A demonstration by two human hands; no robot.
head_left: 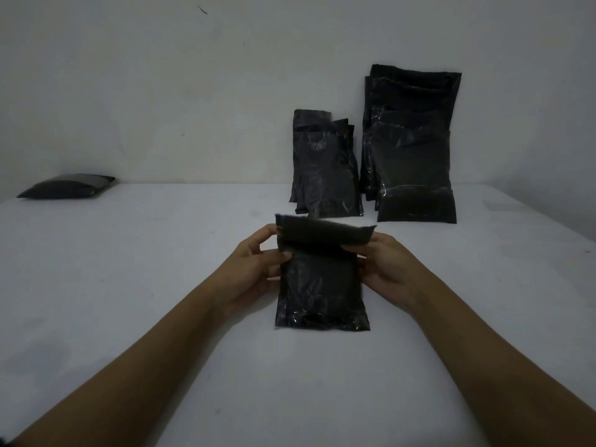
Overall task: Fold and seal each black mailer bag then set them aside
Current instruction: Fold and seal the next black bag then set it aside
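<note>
One mailer (321,279) is in hand at centre, over the white counter (129,285), its lower edge apparently touching the surface. The left hand (250,274) has a narrow grip on the bag's left edge, thumb on the front and fingers behind; the right hand (382,269) holds the right edge the same way. The top flap (324,233) is bent over toward the front but stands off the body, so the fold is begun and the seal looks not yet pressed down. Against the wall (193,91), two stacks lean upright: a small stack (325,166) just beyond the held bag and a taller stack (414,146) to its right; in this dim light I cannot tell whether either is sealed or waiting. One flat bag (69,186) lies alone at far left, well apart, probably the set-aside spot. Judgement: early in the batch, one bag likely done, one mid-fold, most of the work left if the stacks are unprocessed.
</note>
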